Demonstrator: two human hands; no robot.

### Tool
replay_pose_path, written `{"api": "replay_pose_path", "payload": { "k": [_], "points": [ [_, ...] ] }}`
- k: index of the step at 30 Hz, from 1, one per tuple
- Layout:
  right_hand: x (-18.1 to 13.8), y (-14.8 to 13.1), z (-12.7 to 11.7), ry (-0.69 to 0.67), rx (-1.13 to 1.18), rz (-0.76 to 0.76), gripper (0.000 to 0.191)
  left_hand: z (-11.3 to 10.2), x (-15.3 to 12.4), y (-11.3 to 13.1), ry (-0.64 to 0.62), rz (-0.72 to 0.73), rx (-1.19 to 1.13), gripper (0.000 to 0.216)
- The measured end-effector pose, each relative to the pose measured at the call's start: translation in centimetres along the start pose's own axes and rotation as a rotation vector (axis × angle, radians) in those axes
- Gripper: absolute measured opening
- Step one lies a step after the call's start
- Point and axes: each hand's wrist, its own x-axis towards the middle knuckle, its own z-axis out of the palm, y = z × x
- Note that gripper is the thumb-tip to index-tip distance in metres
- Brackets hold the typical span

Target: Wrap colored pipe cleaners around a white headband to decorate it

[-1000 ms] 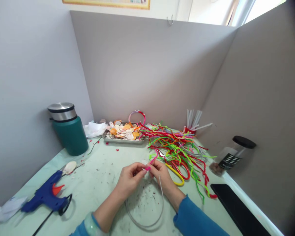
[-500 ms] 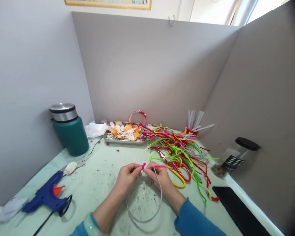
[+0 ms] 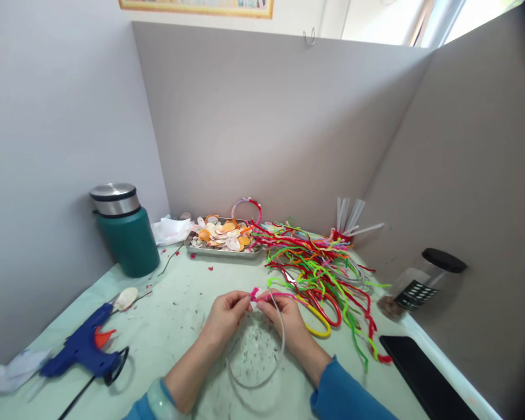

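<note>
Between my two hands is a pink pipe cleaner [image 3: 284,295], partly wound at a grey-white hoop [image 3: 262,385] that hangs down in a loop toward the table. My left hand [image 3: 227,315] pinches the wound pink end with thumb and forefinger. Closed around the pipe cleaner and the hoop beside it is my right hand [image 3: 284,321]; the strand's free length trails to the right over that hand. The exact spot where pipe cleaner and hoop meet is partly covered by my fingertips. Scissors [image 3: 317,318] with red and yellow handles lie just right of my right hand.
A heap of colourful pipe cleaners [image 3: 315,256] spreads behind the scissors. Shells fill a metal tray [image 3: 223,253], with a wrapped hoop [image 3: 259,209] behind. A green bottle [image 3: 129,245] and a blue glue gun [image 3: 85,347] are left; a jar [image 3: 415,286] and black phone-like slab [image 3: 424,373] right.
The hoop's loop has swung slightly left and up. My fingers have shifted a little, and the pink end now sticks up above my left fingertips. The view has moved slightly.
</note>
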Motion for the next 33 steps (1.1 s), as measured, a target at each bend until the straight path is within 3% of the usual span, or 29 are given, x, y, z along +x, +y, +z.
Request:
{"api": "replay_pose_path", "payload": {
  "k": [6, 11, 16, 28, 33],
  "points": [
    [0.1, 0.4, -0.1, 0.020, -0.037, -0.155, 0.010, -0.1, 0.1, -0.3, 0.048, 0.184, 0.299, 0.029],
    [0.2, 0.9, -0.3, 0.034, -0.091, -0.206, 0.011, -0.1, -0.2, -0.3, 0.019, 0.249, 0.458, 0.029],
    [0.3, 1.3, -0.6, 0.081, -0.204, -0.202, 0.017, 0.1, -0.5, -0.2, 0.000, 0.283, 0.447, 0.026],
    [0.3, 1.2, -0.4, 0.031, -0.141, -0.250, 0.010, 0.2, -0.9, 0.7, 0.046, 0.304, 0.550, 0.026],
    [0.1, 1.0, -0.5, 0.012, -0.050, -0.140, 0.019, 0.2, -0.9, 0.7, 0.027, 0.316, 0.554, 0.029]
  ]
}}
